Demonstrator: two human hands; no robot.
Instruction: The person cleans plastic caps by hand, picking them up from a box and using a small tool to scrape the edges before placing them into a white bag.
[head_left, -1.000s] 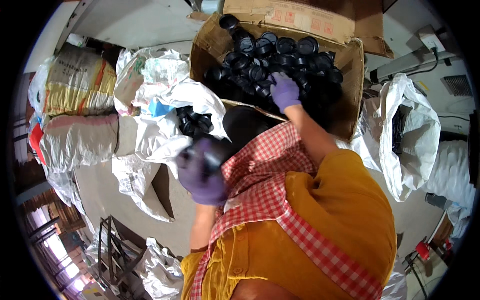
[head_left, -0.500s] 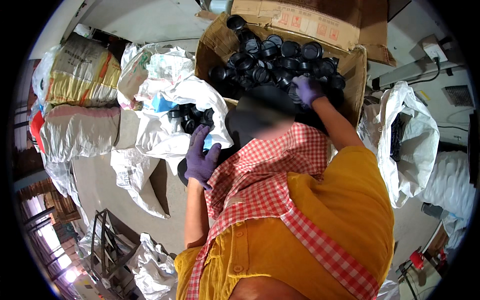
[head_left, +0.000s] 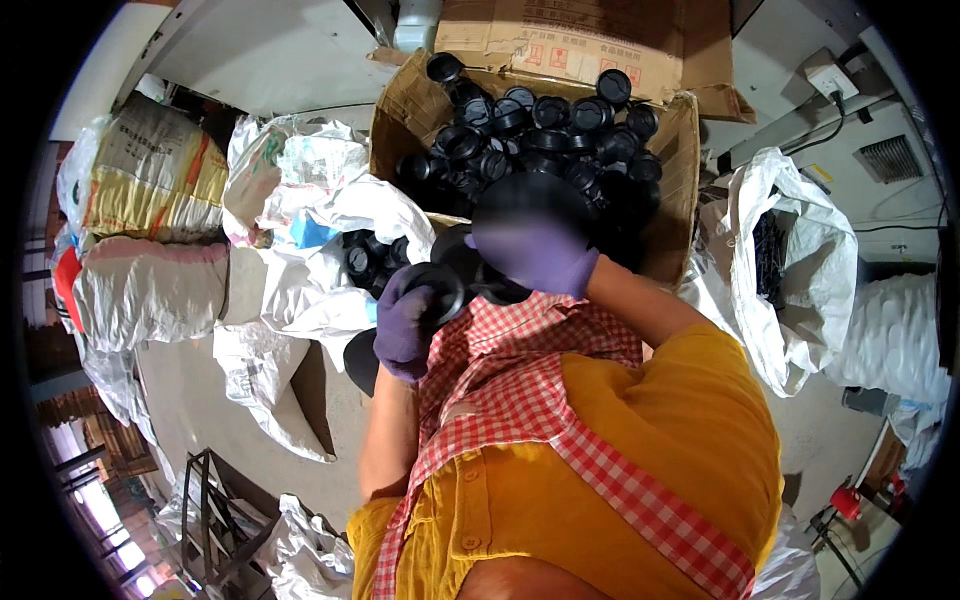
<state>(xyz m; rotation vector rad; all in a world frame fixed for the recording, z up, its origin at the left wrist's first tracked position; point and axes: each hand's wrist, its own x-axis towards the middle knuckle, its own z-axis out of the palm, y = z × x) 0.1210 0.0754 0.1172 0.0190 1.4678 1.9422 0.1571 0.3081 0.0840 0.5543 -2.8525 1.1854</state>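
My left hand, in a purple glove, is closed around a round black plastic cap above my lap. Close to its right, my right hand wears a matching glove; its fingers are smeared and partly hidden. Just below those fingers is a dark piece, and I cannot make out whether they hold it. Many similar black caps fill the cardboard box in front of me. More black caps lie in the white sack left of the box.
Stacked woven sacks stand at the far left. An open white sack with dark contents is to the right. Below left are a dark metal frame and crumpled white sacking. A socket with a cable is at upper right.
My right hand has come back from the caps in the box to beside my left hand. My left hand, spread before, has closed on a black cap. The view has shifted slightly.
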